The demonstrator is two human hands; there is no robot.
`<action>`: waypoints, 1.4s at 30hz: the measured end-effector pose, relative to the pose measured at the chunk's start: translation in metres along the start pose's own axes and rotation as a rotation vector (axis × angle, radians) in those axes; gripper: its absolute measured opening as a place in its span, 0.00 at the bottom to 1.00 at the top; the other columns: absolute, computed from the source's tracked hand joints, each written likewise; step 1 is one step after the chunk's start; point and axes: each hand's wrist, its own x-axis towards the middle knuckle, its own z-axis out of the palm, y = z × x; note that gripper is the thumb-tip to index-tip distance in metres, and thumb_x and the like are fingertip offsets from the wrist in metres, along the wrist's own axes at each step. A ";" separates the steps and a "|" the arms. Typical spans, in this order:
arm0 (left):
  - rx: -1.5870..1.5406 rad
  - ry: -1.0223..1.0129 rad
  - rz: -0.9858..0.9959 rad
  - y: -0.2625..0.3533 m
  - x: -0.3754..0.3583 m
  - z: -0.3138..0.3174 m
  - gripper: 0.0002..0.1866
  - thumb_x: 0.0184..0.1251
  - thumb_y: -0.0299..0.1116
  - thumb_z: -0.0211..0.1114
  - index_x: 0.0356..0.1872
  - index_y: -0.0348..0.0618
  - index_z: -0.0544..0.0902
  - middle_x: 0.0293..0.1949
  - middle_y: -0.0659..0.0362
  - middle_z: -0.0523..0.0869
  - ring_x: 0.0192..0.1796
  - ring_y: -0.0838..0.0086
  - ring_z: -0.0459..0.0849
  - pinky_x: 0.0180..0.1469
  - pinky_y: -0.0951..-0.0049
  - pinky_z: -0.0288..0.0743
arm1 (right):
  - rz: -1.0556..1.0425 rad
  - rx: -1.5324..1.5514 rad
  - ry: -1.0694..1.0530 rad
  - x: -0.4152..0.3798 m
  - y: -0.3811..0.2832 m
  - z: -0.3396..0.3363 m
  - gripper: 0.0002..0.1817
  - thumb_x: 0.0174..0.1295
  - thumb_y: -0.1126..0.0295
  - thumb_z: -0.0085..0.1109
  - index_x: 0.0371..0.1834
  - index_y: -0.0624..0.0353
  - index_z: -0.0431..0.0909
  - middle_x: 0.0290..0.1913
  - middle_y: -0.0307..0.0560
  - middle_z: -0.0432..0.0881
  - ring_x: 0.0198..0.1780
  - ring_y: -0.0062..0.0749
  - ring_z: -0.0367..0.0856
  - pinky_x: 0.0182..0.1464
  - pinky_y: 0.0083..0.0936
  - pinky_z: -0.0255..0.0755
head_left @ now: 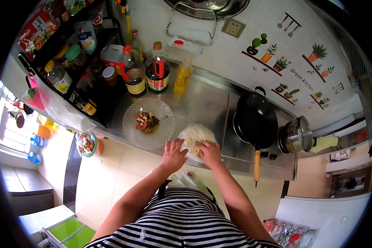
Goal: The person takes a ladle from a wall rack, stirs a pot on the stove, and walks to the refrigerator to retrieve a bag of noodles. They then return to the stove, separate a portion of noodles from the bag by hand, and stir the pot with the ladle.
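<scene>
A clear plastic bag (198, 133) with pale, coiled noodles in it lies at the front of the steel counter. My left hand (175, 156) is at its near left side, fingers bent and gripping the plastic. On the near right, my right hand (210, 153) has its fingers closed on the same bag; the thumb tips are partly hidden. Left of the bag stands a ridged glass plate (132, 132), bearing chopped reddish pieces (145, 121) and dark sauce in its middle.
Behind the plate stand sauce bottles (157, 72) and an oil bottle (182, 78). A black wok (257, 120) sits on the stove at right, its wooden handle (256, 165) over the front edge. Beyond it is a steel pot (297, 136). A black rack (99, 120) holds jars at left.
</scene>
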 end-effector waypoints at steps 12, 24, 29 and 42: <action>0.063 0.100 0.078 -0.003 0.003 -0.009 0.07 0.47 0.34 0.67 0.30 0.51 0.86 0.55 0.57 0.75 0.65 0.61 0.66 0.63 0.54 0.56 | 0.159 0.385 -0.008 0.003 -0.006 -0.068 0.12 0.52 0.75 0.58 0.40 0.53 0.84 0.38 0.45 0.80 0.41 0.42 0.80 0.45 0.36 0.74; -0.080 0.174 -0.064 -0.002 0.003 -0.015 0.13 0.50 0.30 0.66 0.40 0.47 0.84 0.38 0.61 0.79 0.52 0.67 0.74 0.57 0.58 0.62 | 0.154 0.286 -0.311 0.008 -0.007 -0.028 0.17 0.51 0.70 0.62 0.47 0.55 0.82 0.46 0.48 0.78 0.47 0.43 0.79 0.52 0.34 0.73; -0.551 0.247 -0.262 0.002 0.012 -0.029 0.12 0.57 0.21 0.62 0.42 0.41 0.82 0.36 0.56 0.79 0.37 0.65 0.79 0.39 0.68 0.76 | 0.099 0.116 -0.274 0.019 -0.012 0.003 0.19 0.47 0.73 0.62 0.47 0.57 0.80 0.46 0.47 0.78 0.52 0.42 0.76 0.55 0.34 0.70; -0.785 0.322 -0.457 0.008 0.012 -0.034 0.11 0.63 0.21 0.60 0.46 0.41 0.81 0.39 0.59 0.79 0.38 0.76 0.79 0.36 0.79 0.76 | 0.157 -0.011 -0.247 0.019 -0.019 0.028 0.21 0.43 0.70 0.64 0.46 0.54 0.77 0.46 0.48 0.79 0.51 0.45 0.76 0.53 0.40 0.68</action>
